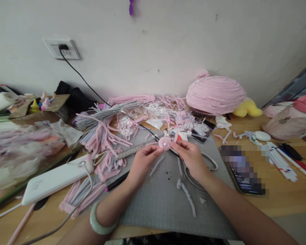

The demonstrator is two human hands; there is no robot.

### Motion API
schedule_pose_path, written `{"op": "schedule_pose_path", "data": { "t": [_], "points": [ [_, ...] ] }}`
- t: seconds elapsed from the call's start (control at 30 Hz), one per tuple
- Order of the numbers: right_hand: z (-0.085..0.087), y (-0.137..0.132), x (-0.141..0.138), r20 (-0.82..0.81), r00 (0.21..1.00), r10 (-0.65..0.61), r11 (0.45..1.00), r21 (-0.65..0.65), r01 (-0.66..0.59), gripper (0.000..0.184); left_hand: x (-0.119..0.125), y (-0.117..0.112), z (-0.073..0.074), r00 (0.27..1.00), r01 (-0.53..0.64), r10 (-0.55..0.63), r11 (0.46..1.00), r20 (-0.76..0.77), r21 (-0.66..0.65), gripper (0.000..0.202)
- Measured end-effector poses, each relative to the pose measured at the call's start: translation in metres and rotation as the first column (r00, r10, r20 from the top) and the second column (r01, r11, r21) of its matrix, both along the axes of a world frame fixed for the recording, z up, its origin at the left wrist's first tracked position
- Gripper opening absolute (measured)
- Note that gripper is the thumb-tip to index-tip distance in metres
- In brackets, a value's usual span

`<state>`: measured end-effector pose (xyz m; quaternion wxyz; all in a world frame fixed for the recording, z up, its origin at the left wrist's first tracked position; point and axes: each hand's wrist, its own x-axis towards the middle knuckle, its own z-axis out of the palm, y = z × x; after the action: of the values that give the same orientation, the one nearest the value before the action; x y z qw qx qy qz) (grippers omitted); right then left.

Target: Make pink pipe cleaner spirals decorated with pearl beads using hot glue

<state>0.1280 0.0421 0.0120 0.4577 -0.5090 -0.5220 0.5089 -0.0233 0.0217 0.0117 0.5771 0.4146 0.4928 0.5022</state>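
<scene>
A small round pink pipe-cleaner coil (164, 143) with a pearl bead at its centre is held up over the grey cutting mat (153, 204). My left hand (146, 160) pinches its left edge between thumb and fingers. On the other side, my right hand (190, 156) is closed on its right edge, and a short pink end sticks up there. Beneath the right hand lie scissors (211, 162), partly covered by it. A bluish-grey pipe cleaner (187, 197) with a knotted end rests on the mat. Behind the hands are a metal ruler (132, 150) and a glue gun (182, 135).
Pink and grey pipe cleaners (104, 136) are heaped left and behind, beside a white power bank (57, 180) with a cable. A phone (242, 170) and white pens (282, 161) lie right. A large pink bundle (215, 95) stands against the wall, near pearl beads (201, 127).
</scene>
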Motion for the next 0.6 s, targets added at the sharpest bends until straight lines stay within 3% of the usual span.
{"op": "schedule_pose_path", "data": {
  "t": [0.13,0.23,0.4,0.5,0.6],
  "points": [
    [0.001,0.004,0.006,0.046,0.999,0.011,1.000,-0.014,-0.011,0.030,-0.011,0.008,-0.002,0.997,-0.074,0.075,0.995,-0.011,0.060,0.023],
    [0.003,0.006,0.014,0.180,0.968,0.172,0.984,-0.077,-0.160,0.027,-0.022,0.016,-0.001,0.982,-0.187,0.187,0.974,0.005,0.125,0.019],
    [0.008,0.006,0.025,0.378,0.788,0.485,0.874,-0.181,-0.451,0.028,-0.042,0.029,0.005,0.937,-0.346,0.331,0.926,0.114,0.153,0.016],
    [0.008,0.005,0.026,0.435,0.701,0.565,0.823,-0.234,-0.518,0.027,-0.051,0.035,0.009,0.889,-0.443,0.404,0.879,0.215,0.178,0.015],
    [0.004,0.004,0.023,0.521,0.594,0.613,0.782,-0.296,-0.548,0.027,-0.054,0.038,0.008,0.864,-0.495,0.457,0.846,0.209,0.199,0.016]
  ]
}}
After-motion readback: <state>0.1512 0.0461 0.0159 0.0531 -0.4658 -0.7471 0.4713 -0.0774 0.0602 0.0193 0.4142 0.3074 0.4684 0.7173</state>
